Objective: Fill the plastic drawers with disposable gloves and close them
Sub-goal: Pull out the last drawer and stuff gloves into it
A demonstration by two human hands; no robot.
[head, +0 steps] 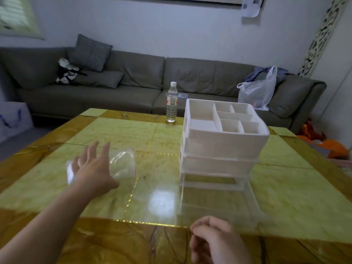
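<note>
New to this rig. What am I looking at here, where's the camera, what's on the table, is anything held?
There is no robot here: a person works with two bare hands, and the single picture comes from a wide-angle camera worn on the head, looking forward and down.

The left hand reaches out with straight fingers over a clear plastic bag of disposable gloves lying on the glossy yellow-green table; it does not grip the bag yet. The right hand sits near the table's front edge, fingers loosely curled, holding nothing that I can see.

On the right stands a white plastic drawer unit with a divided tray on top. Its clear bottom drawer is pulled out and looks empty. A clear water bottle stands behind it, and a grey sofa lies beyond.
</note>
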